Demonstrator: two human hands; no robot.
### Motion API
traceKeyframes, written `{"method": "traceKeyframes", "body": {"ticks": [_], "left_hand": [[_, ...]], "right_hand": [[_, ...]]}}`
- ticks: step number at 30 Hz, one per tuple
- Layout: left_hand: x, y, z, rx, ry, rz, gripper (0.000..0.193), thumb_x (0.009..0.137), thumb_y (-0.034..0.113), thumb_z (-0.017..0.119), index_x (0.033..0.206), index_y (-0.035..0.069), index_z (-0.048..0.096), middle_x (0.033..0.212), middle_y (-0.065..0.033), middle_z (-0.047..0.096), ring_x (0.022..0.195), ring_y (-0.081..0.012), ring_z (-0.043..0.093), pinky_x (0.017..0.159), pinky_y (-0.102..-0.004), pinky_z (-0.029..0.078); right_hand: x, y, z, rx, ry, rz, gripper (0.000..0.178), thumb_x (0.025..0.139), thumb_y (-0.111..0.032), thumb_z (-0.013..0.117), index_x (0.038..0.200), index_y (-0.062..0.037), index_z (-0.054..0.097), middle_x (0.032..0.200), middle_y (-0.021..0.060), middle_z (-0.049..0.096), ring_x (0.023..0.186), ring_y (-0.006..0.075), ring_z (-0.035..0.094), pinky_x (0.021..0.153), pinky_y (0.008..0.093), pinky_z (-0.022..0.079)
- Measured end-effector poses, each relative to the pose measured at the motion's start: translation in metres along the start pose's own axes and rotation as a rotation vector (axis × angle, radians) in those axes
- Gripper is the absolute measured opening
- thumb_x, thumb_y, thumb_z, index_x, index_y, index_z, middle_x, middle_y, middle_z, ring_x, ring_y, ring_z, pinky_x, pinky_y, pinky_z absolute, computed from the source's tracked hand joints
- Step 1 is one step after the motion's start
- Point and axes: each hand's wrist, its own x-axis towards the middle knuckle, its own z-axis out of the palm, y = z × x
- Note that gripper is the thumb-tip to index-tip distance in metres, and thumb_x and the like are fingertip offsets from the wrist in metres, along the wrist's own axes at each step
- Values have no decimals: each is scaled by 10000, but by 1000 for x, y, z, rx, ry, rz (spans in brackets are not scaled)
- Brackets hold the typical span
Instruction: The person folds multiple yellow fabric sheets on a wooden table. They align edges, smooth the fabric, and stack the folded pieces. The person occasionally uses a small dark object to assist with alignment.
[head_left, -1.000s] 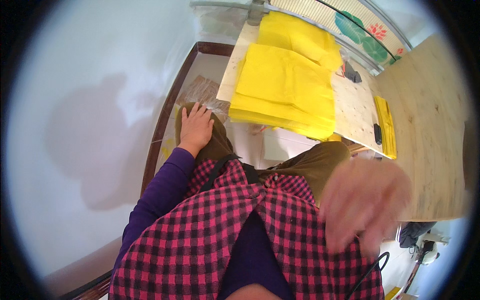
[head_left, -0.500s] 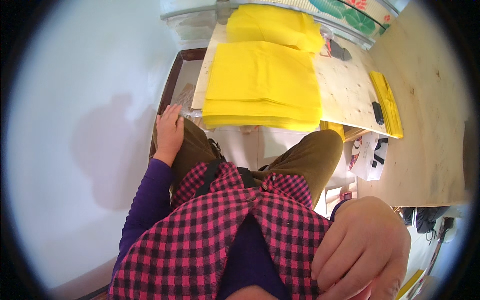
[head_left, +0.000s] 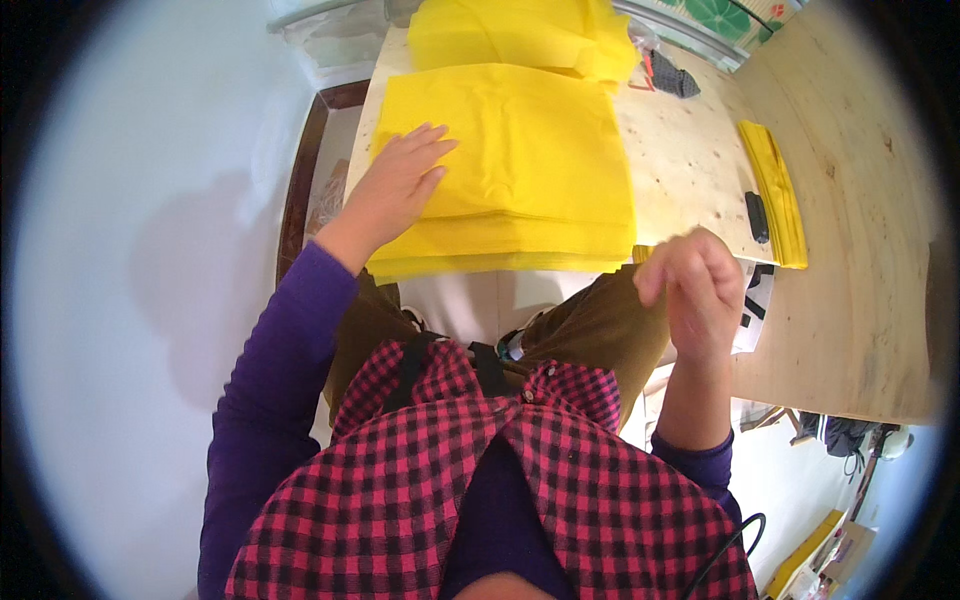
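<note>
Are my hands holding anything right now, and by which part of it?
Nothing visibly held. Your left hand is open over the yellow cloth; your right hand is curled with nothing showing, though something small could be hidden.

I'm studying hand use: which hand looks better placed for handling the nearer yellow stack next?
Probably the left hand: it's outstretched over the nearer yellow stack, while the right hand is curled, off to its right.

The left hand (head_left: 393, 192), half a second ago left of the near left corner of the yellow cloth stack (head_left: 520, 140), is now over its left part, fingers outstretched. The right hand (head_left: 697, 290), then well apart, is now near the stack's near right corner.
</note>
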Motion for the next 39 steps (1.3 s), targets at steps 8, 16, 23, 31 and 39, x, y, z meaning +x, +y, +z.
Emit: {"method": "traceKeyframes", "body": {"ticks": [8,16,23,31,39], "left_hand": [[98,-36,39,182,-185,-46,421,998,262,443,1389,106,452,1485,-123,383,1407,-312,293,1140,-488,237],[132,-68,94,296,-148,-163,502,991,393,416,1419,130,420,1498,-111,373,1400,-292,312,1135,-506,229],[124,-79,109,296,-239,-223,532,972,414,421,1430,143,409,1496,-98,382,1390,-269,334,1138,-497,224],[126,-80,113,378,-213,-161,526,982,410,411,1436,145,406,1483,-98,404,1388,-263,342,1137,-490,214],[127,-79,114,361,-220,-152,508,1001,399,385,1456,174,379,1492,-74,396,1399,-251,322,1140,-478,205]], "right_hand": [[96,56,-8,-638,-38,53,275,948,-217,587,1032,43,616,992,109,671,955,201,631,867,320,485],[219,176,-21,-1302,-161,-29,534,962,-410,473,1320,-14,504,1397,157,484,1319,313,415,1074,422,346],[205,226,-43,-1489,-116,209,677,936,-519,444,1418,-46,413,1506,129,359,1417,245,287,1157,426,199],[197,229,-44,-1429,-49,140,676,935,-507,456,1411,-29,415,1494,150,372,1405,273,305,1155,434,196],[196,219,-47,-1460,26,310,736,935,-556,414,1445,-28,356,1534,142,301,1440,265,228,1166,441,158]]}}
